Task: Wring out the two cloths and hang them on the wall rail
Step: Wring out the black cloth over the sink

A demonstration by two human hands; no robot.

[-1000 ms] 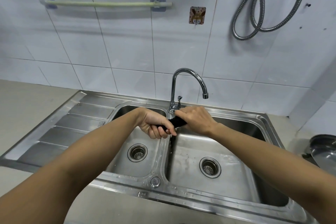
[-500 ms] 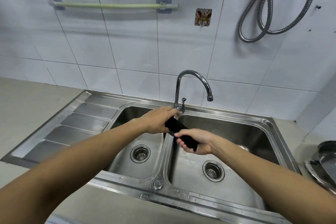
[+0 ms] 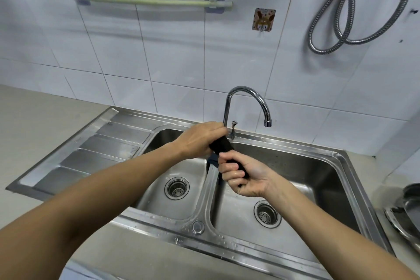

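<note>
Over the steel double sink, left hand and right hand each clench the dark cloth, now counter-twisted from level grip: wringing underway, wall rail bare.

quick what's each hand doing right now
Left hand: closed, gripping the upper end of the twisted black cloth.
Right hand: closed, gripping the cloth's lower end over the sink.
</note>
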